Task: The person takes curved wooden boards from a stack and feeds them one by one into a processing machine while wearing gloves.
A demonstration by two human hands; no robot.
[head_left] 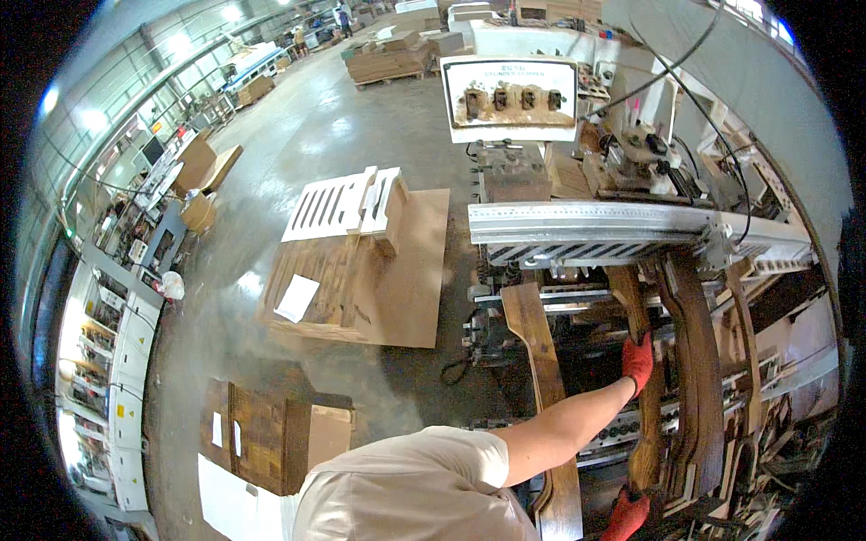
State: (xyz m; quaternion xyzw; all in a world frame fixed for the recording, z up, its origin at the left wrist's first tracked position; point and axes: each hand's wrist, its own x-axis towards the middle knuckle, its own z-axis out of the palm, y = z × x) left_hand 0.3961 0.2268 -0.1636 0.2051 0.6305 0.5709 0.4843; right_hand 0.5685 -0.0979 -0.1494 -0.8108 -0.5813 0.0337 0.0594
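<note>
Both of my hands wear red gloves. My left hand (637,363), at the end of a bare forearm, is closed around the edge of a curved wooden board (646,415). Nearer the lower edge, my right hand (625,517) grips the same board by its near part. The board lies lengthwise on the machine bed, its far end reaching toward the metal beam (586,221). Just right of it stands a stack of dark curved boards (693,388). Another curved board (539,352) lies to the left, under my forearm.
A white control panel (511,95) with several dark switches stands beyond the beam. To the left, stacked wooden pieces (311,275) rest on a brown sheet (424,279). A second wood stack (257,433) sits nearer. Black cables (713,117) hang at the right.
</note>
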